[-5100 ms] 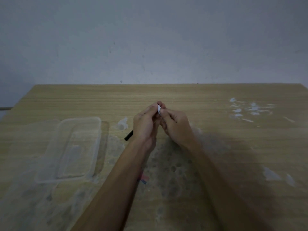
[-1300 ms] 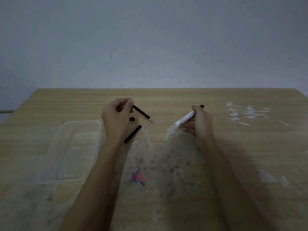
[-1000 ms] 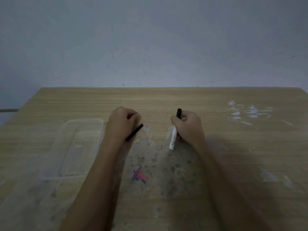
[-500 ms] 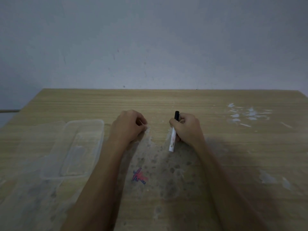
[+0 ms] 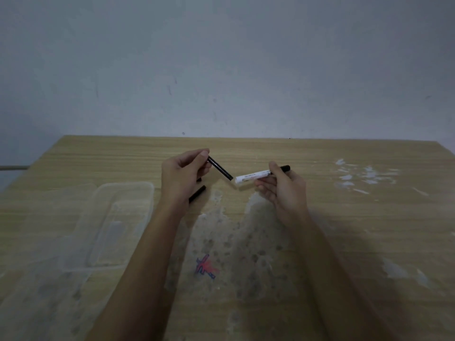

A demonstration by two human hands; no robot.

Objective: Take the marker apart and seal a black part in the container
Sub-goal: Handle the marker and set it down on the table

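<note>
My left hand [image 5: 183, 177] pinches a thin black rod [image 5: 220, 168] by its upper end, above the table's middle. The rod's lower tip almost meets the open end of the white marker barrel [image 5: 253, 176]. My right hand [image 5: 283, 190] grips that barrel near its black tip, holding it nearly level. A second black part [image 5: 197, 193] lies on the table just under my left hand, and a small black piece [image 5: 199, 179] peeks out beside my left palm. The clear plastic container [image 5: 118, 225] stands open on the left, with nothing black inside.
The wooden table [image 5: 344, 230] carries pale worn patches in the middle and white flecks [image 5: 364, 177] at the far right. A red and blue scribble [image 5: 205, 267] marks the surface between my forearms. A grey wall rises behind the table.
Both hands have lifted off the table. My left hand picked up the black rod and points it at the barrel, which my right hand swung from upright to nearly level.
</note>
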